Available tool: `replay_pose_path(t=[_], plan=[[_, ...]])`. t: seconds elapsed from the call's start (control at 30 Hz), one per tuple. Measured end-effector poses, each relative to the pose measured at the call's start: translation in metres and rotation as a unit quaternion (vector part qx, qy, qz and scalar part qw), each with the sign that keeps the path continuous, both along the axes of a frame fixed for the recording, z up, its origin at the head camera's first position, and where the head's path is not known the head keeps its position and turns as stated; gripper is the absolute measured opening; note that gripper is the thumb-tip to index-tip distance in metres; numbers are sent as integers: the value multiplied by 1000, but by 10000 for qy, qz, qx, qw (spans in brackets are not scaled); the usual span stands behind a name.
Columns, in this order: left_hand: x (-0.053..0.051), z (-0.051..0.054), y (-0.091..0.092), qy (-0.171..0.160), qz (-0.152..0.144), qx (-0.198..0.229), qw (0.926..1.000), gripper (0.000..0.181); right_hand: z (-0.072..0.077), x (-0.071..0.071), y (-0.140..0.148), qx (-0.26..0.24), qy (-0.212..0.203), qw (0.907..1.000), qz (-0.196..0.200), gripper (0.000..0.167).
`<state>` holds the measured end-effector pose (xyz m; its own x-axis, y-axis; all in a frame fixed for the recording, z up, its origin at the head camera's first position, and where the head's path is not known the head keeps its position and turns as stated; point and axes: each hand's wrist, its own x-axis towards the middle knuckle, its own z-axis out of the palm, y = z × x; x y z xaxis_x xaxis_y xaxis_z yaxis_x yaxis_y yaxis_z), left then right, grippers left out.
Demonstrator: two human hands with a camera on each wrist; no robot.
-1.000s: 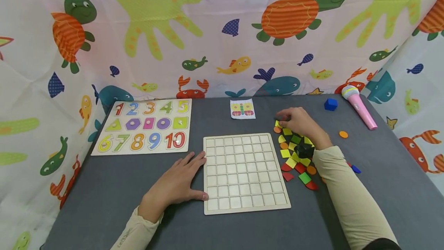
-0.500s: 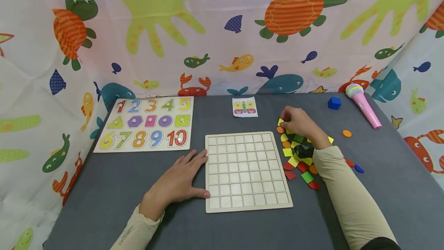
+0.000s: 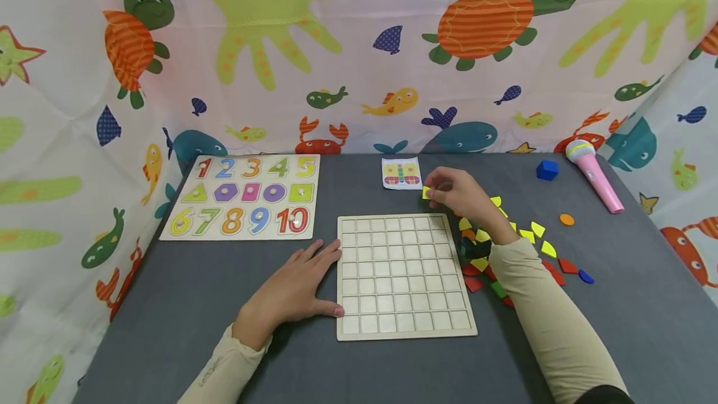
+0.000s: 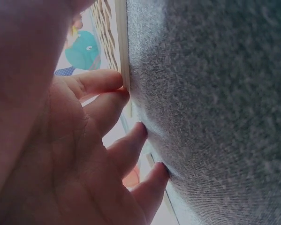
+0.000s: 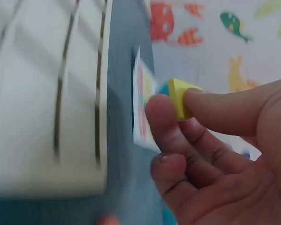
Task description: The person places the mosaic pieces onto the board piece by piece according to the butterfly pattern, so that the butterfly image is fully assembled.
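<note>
The tile (image 5: 177,99) I pinch is yellow, my gridded board (image 3: 406,276) pale cream, the tabletop (image 3: 381,370) grey, the microphone (image 3: 599,181) pink.

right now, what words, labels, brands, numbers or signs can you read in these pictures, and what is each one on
"1 2 3 4 5": top row of the cream rectangular number board with brightly coloured shapes.
"6 7 8 9 10": bottom row of the same board.
Dark lettering on the beige fabric left sleeve: too small and blurred to read.
No other text can be made out.
</note>
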<state>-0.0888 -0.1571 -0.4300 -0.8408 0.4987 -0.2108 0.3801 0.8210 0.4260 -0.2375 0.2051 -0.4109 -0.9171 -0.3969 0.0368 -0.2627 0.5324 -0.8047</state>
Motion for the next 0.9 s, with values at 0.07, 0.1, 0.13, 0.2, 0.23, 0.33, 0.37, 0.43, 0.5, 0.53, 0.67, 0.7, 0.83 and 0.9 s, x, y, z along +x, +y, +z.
replay_pose_path(t=[0.07, 0.1, 0.13, 0.2, 0.23, 0.33, 0.37, 0.43, 0.5, 0.53, 0.67, 0.7, 0.83, 0.9], plan=[[0, 0, 1, -1, -4, -4, 10000, 108, -1, 2, -13, -228, -67, 9996, 165, 10], [-1, 1, 1, -5, -7, -11, 10000, 108, -1, 3, -20, -336, -85, 9990, 279, 11], [-1, 1, 1, -5, -7, -22, 10000, 107, -2, 4, -26, -396, -81, 9984, 403, 11], [-1, 1, 1, 12, -11, -24, 10000, 107, -2, 7, -40, -455, -99, 9969, 637, 12], [-1, 0, 1, 21, -13, -21, 10000, 107, -2, 9, -47, -465, -93, 9959, 770, 13], [0, 1, 0, 17, -15, -1, 10000, 107, -2, 12, -66, -450, -26, 9924, 1149, 16], [0, 1, 0, 22, -16, 6, 10000, 107, -2, 13, -72, -452, 16, 9911, 1251, 17], [0, 1, 0, 24, -16, 37, 10000, 107, -3, 15, -84, -442, 87, 9890, 1411, 16], [-1, 0, 0, 33, -14, 38, 10000, 106, -3, 17, -94, -419, 75, 9876, 1509, 14], [-1, 0, 0, 38, -12, 33, 10000, 106, -3, 18, -98, -380, 70, 9876, 1524, 12], [-1, 0, 1, 23, 4, -8, 10000, 106, -5, 20, -112, -199, 66, 9857, 1674, 7], [-1, 0, 1, 18, 8, -17, 10000, 106, -6, 20, -115, -152, 88, 9849, 1721, 7], [-1, 1, 1, -3, 20, -34, 10000, 106, -7, 22, -125, 87, 208, 9811, 1920, 8], [-1, 1, 1, -4, 29, -42, 10000, 105, -8, 23, -129, 252, 275, 9787, 2019, 9]])
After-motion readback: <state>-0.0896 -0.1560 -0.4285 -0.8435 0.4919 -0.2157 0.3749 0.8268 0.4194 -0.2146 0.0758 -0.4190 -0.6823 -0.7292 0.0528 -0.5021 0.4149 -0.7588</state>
